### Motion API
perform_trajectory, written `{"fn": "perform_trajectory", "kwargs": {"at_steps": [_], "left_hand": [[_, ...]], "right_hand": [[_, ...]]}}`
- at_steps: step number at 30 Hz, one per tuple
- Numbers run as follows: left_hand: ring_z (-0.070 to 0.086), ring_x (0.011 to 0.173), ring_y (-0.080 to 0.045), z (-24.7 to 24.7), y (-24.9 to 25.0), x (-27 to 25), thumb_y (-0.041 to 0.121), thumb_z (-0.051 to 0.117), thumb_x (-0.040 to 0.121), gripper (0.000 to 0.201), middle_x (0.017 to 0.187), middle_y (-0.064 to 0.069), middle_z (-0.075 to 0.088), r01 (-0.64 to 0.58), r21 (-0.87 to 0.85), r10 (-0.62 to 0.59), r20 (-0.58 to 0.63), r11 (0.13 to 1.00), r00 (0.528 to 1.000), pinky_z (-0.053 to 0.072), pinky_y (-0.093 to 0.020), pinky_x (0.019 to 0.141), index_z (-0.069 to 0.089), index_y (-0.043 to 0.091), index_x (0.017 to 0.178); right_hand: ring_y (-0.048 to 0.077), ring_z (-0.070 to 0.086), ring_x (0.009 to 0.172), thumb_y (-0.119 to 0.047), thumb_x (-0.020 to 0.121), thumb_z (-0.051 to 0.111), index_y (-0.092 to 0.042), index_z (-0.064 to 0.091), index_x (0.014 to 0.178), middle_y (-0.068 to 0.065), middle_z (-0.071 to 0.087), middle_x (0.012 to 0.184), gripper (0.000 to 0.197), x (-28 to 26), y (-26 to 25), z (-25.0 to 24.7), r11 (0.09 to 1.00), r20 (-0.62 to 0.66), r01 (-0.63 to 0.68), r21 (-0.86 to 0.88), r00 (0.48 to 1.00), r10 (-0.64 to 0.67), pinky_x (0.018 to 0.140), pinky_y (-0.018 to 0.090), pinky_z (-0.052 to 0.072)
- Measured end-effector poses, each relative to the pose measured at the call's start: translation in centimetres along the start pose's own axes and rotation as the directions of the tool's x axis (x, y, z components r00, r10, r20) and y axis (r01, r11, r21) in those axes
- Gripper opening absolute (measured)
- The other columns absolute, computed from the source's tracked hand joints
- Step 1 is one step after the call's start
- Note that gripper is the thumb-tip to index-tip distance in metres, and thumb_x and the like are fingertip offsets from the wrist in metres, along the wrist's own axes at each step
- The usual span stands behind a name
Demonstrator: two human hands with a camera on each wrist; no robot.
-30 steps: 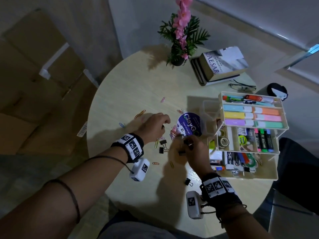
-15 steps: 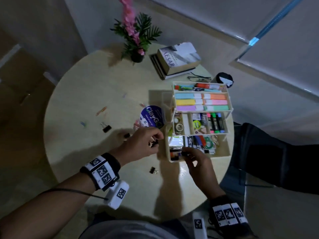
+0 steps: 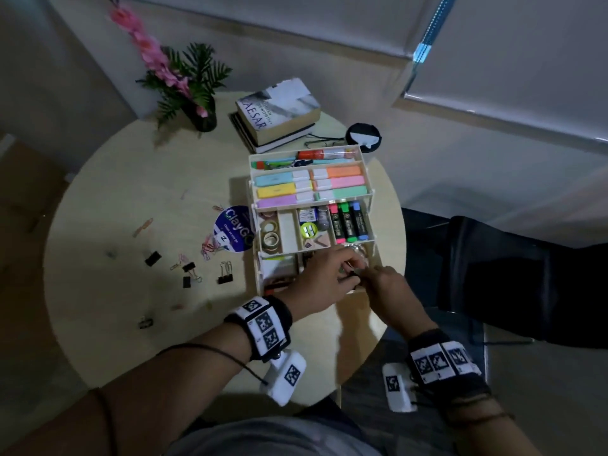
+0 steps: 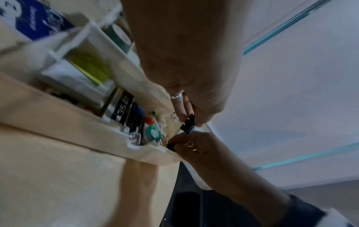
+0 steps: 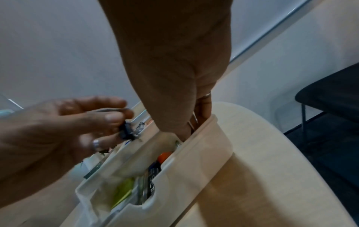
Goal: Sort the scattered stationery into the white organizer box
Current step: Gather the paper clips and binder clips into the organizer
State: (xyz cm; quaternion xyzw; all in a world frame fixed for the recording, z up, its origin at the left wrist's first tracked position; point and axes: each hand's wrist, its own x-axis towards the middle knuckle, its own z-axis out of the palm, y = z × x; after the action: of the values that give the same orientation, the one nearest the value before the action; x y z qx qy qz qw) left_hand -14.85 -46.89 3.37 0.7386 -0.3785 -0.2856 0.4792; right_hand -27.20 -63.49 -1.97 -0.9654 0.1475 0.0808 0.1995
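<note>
The white organizer box (image 3: 367, 199) stands tiered open on the right of the round table (image 3: 131, 179), holding highlighters, markers and tape rolls. My left hand (image 3: 351, 274) hovers over its front right compartment and pinches a black binder clip (image 4: 187, 125) between thumb and fingers. My right hand (image 3: 366, 282) reaches into that same corner from the near side, its fingers curled round another binder clip whose wire loops (image 4: 189, 144) show. Several black binder clips (image 3: 189, 267) and coloured paper clips (image 3: 209, 250) lie scattered left of the box.
A round blue ClayGo disc (image 3: 235, 233) lies against the box's left side. Stacked books (image 3: 279, 110), a potted plant (image 3: 197, 116), glasses (image 3: 317, 139) and a black round object (image 3: 363, 134) sit at the table's far edge. A black chair (image 3: 510, 274) stands to the right.
Both hands left the clips beside the blue disc and moved right to the box's front right compartment, each carrying a binder clip. The head view swung right.
</note>
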Motion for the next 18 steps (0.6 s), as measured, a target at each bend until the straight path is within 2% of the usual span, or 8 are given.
{"fn": "perform_trajectory", "kwargs": {"at_steps": [3, 7, 9, 11, 14, 18], "left_hand": [[0.064, 0.092, -0.014, 2.3, -0.3, 1.7, 0.002, 0.076, 0.087, 0.022, 0.107, 0.003, 0.064, 0.060, 0.052, -0.059, -0.019, 0.997, 0.998, 0.061, -0.035, 0.080, 0.070, 0.015, 0.103], [0.064, 0.094, -0.015, 3.7, -1.1, 2.8, -0.009, 0.069, 0.087, 0.030, 0.114, -0.002, 0.059, 0.132, 0.095, -0.133, 0.007, 0.987, 0.991, 0.058, -0.030, 0.083, 0.068, 0.013, 0.108], [0.066, 0.095, -0.019, 4.0, -1.4, 3.0, -0.016, 0.059, 0.086, 0.037, 0.118, -0.005, 0.058, 0.140, 0.117, -0.148, 0.062, 0.983, 0.987, 0.059, -0.032, 0.082, 0.067, 0.011, 0.111], [0.068, 0.098, -0.022, 4.0, -1.4, 3.0, -0.020, 0.052, 0.084, 0.043, 0.120, -0.006, 0.057, 0.147, 0.139, -0.163, 0.117, 0.979, 0.980, 0.059, -0.037, 0.085, 0.066, 0.009, 0.113], [0.066, 0.106, -0.022, 3.3, -1.1, 2.6, -0.014, 0.057, 0.086, 0.039, 0.119, -0.003, 0.057, 0.148, 0.223, -0.189, 0.174, 0.964, 0.967, 0.056, -0.036, 0.093, 0.067, 0.012, 0.114], [0.061, 0.104, -0.016, 1.0, -0.9, 0.7, 0.003, 0.067, 0.092, 0.026, 0.116, 0.001, 0.057, 0.090, 0.264, -0.142, 0.185, 0.960, 0.972, 0.052, -0.030, 0.093, 0.067, 0.018, 0.114]], "right_hand": [[0.037, 0.061, 0.083, -0.005, 0.090, 0.060, -0.015, 0.071, 0.120, 0.013, 0.068, 0.103, 0.033, -0.3, 0.6, 0.4, 1.000, -0.018, 0.023, -0.005, 1.000, -0.023, 0.065, 0.047, 0.054], [0.033, 0.057, 0.090, -0.005, 0.093, 0.054, -0.014, 0.070, 0.110, 0.010, 0.066, 0.103, 0.025, -0.6, 0.9, 0.8, 0.986, -0.039, 0.006, 0.169, 0.999, 0.001, 0.073, 0.048, 0.052], [0.029, 0.057, 0.091, -0.003, 0.092, 0.058, -0.012, 0.071, 0.106, 0.010, 0.065, 0.098, 0.022, -0.7, 1.0, 0.7, 0.962, -0.088, 0.004, 0.273, 0.996, 0.021, 0.075, 0.045, 0.050], [0.025, 0.058, 0.093, 0.000, 0.090, 0.063, -0.010, 0.072, 0.108, 0.009, 0.065, 0.097, 0.023, -0.7, 1.0, 0.4, 0.940, -0.122, -0.001, 0.342, 0.992, 0.045, 0.076, 0.038, 0.047], [0.024, 0.058, 0.088, 0.002, 0.087, 0.065, -0.009, 0.069, 0.104, 0.006, 0.060, 0.092, 0.021, -0.5, 0.7, 0.3, 0.921, -0.154, -0.012, 0.390, 0.985, 0.078, 0.071, 0.032, 0.041], [0.021, 0.055, 0.083, 0.006, 0.084, 0.066, -0.011, 0.066, 0.097, 0.001, 0.057, 0.089, 0.021, 0.3, -0.1, 0.2, 0.914, -0.236, -0.033, 0.405, 0.962, 0.139, 0.067, 0.027, 0.033]]}}
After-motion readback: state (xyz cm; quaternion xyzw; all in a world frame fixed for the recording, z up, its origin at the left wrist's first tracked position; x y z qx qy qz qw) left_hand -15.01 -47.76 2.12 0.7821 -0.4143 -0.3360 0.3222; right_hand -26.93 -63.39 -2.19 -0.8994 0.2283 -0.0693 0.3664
